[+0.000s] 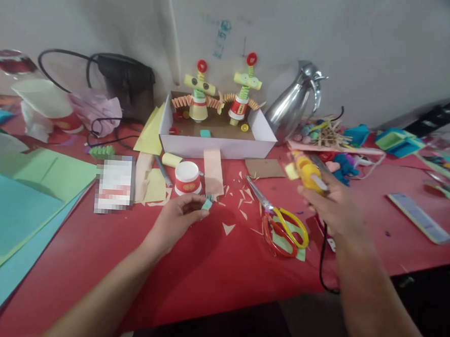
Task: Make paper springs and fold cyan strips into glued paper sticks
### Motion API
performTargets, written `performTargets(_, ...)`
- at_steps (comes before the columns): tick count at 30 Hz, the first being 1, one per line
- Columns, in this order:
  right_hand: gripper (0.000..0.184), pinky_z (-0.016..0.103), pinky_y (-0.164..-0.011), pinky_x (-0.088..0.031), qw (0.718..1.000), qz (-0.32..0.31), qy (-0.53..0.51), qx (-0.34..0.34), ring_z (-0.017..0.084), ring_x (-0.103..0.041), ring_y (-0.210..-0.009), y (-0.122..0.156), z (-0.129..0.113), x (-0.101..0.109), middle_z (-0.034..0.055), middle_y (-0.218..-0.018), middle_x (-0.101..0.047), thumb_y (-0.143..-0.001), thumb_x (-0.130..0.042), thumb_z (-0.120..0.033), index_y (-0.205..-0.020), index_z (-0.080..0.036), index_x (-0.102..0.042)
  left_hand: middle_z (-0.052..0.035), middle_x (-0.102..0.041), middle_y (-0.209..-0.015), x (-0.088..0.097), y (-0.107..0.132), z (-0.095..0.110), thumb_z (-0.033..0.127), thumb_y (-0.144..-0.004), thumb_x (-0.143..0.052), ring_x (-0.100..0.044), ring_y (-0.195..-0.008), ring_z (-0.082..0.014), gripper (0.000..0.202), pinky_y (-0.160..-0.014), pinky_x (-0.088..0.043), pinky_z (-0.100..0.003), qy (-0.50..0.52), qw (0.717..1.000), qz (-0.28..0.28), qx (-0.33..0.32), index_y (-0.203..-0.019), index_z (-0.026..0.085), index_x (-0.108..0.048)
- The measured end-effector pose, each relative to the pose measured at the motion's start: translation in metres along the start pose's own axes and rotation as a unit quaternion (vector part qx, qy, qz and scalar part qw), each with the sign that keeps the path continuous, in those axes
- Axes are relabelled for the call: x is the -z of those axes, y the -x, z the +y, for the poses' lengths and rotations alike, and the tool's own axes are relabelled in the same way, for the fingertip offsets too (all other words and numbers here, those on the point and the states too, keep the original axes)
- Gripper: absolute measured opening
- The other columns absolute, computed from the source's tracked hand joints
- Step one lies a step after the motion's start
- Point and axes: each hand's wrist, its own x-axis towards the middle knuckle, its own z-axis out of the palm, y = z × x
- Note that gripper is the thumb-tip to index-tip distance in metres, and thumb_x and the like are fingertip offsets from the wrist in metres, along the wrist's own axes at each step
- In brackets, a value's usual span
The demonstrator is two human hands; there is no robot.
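Note:
Between the thumb and fingers of my left hand [179, 219] is a small folded green paper strip [207, 204], like an accordion spring. Just behind that hand stands a red and white paper cup [188, 179], upside down. My right hand [335, 200] is wrapped round a yellow glue gun [306, 171], blurred, with its black cord hanging down. Scissors [282, 225] with one red and one yellow handle lie open on the red table between my hands, partly over a green paper piece. Pale paper scraps [242, 200] are scattered beside them.
At the back, a white box [218, 147] holds two paper-cup figures with spring arms. A steel jug [293, 104] stands right of it. A phone [418, 218] lies at the right, coloured paper sheets [17, 206] at the left. The table's front edge is close to me.

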Motion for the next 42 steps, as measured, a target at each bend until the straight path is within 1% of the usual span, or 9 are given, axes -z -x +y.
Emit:
performTargets(2, 0.025, 0.029, -0.047, -0.041, 0.978, -0.131, -0.156, -0.055, 0.015, -0.052, -0.052, 0.022, -0.015, -0.006, 0.0025, -0.067, -0.060, -0.082, -0.064, -0.046, -0.083, -0.021, -0.060, -0.0030, -0.071, -0.094, -0.001, 0.001, 0.001, 0.029, -0.074, -0.076, -0.063, -0.088, -0.0163, 0.022, -0.081, -0.048, -0.029, 0.012, 1.000, 0.004, 0.004, -0.093, 0.021, -0.070)
performTargets(4, 0.031, 0.026, -0.042, -0.036, 0.943, -0.241, -0.215, -0.074, 0.011, -0.046, -0.043, 0.044, -0.031, -0.017, -0.0006, -0.055, -0.054, -0.086, -0.060, -0.048, -0.072, -0.020, -0.059, -0.0029, -0.070, -0.094, -0.001, 0.001, 0.001, 0.028, -0.071, -0.078, -0.063, -0.089, -0.0166, 0.024, -0.082, -0.048, -0.030, 0.017, 1.000, 0.011, 0.008, -0.093, 0.021, -0.071)
performTargets(5, 0.033, 0.026, -0.042, -0.036, 0.929, -0.278, -0.236, -0.065, 0.011, -0.046, -0.043, 0.052, -0.038, -0.022, -0.0011, -0.053, -0.053, -0.088, -0.058, -0.049, -0.072, -0.020, -0.059, -0.0028, -0.070, -0.094, -0.001, 0.001, 0.000, 0.028, -0.069, -0.080, -0.062, -0.089, -0.0168, 0.026, -0.082, -0.048, -0.031, 0.019, 1.000, 0.016, 0.007, -0.091, 0.021, -0.071)
performTargets(8, 0.039, 0.024, -0.044, -0.039, 0.913, -0.313, -0.260, -0.024, 0.011, -0.047, -0.045, 0.066, -0.054, -0.034, -0.0010, -0.053, -0.054, -0.091, -0.055, -0.053, -0.070, -0.020, -0.058, -0.0019, -0.070, -0.092, -0.001, 0.000, 0.000, 0.026, -0.064, -0.083, -0.063, -0.089, -0.0177, 0.026, -0.081, -0.049, -0.032, 0.027, 0.999, 0.032, -0.008, -0.087, 0.021, -0.072)
performTargets(15, 0.051, 0.024, -0.047, -0.039, 0.924, -0.310, -0.219, 0.051, 0.011, -0.048, -0.049, 0.064, -0.050, -0.045, -0.0006, -0.055, -0.052, -0.091, -0.050, -0.063, -0.064, -0.020, -0.054, -0.0030, -0.072, -0.092, -0.003, 0.003, 0.009, 0.023, -0.064, -0.080, -0.064, -0.091, -0.0190, 0.022, -0.083, -0.050, -0.033, 0.025, 0.999, 0.037, -0.015, -0.084, 0.021, -0.072)
performTargets(23, 0.050, 0.027, -0.057, -0.043, 0.925, -0.317, -0.197, 0.069, 0.013, -0.054, -0.059, 0.068, -0.044, -0.049, 0.0005, -0.063, -0.056, -0.093, -0.045, -0.063, -0.070, -0.020, -0.055, -0.0040, -0.073, -0.094, -0.002, 0.002, 0.006, 0.026, -0.065, -0.080, -0.065, -0.093, -0.0206, 0.021, -0.084, -0.051, -0.035, 0.001, 0.999, 0.037, -0.012, -0.084, 0.021, -0.072)
performTargets(28, 0.048, 0.026, -0.054, -0.042, 0.926, -0.315, -0.196, 0.067, 0.012, -0.053, -0.055, 0.068, -0.043, -0.049, -0.0005, -0.061, -0.056, -0.092, -0.047, -0.063, -0.073, -0.019, -0.057, -0.0047, -0.073, -0.095, -0.001, 0.002, 0.005, 0.025, -0.065, -0.080, -0.066, -0.093, -0.0214, 0.021, -0.084, -0.051, -0.035, -0.003, 0.999, 0.034, -0.019, -0.084, 0.020, -0.072)
performTargets(34, 0.049, 0.026, -0.055, -0.042, 0.933, -0.312, -0.162, 0.073, 0.012, -0.055, -0.056, 0.067, -0.038, -0.048, 0.0000, -0.061, -0.058, -0.093, -0.048, -0.060, -0.067, -0.020, -0.055, -0.0051, -0.073, -0.094, -0.002, 0.003, 0.007, 0.026, -0.065, -0.080, -0.066, -0.092, -0.0221, 0.021, -0.083, -0.052, -0.036, -0.009, 0.999, 0.041, -0.014, -0.084, 0.020, -0.073)
performTargets(42, 0.047, 0.025, -0.053, -0.042, 0.937, -0.300, -0.156, 0.084, 0.011, -0.054, -0.053, 0.066, -0.047, -0.045, -0.0015, -0.058, -0.057, -0.094, -0.048, -0.059, -0.069, -0.020, -0.056, -0.0028, -0.073, -0.091, -0.003, 0.003, 0.009, 0.024, -0.065, -0.080, -0.065, -0.092, -0.0205, 0.020, -0.087, -0.050, -0.035, -0.013, 0.999, 0.044, -0.021, -0.083, 0.021, -0.074)
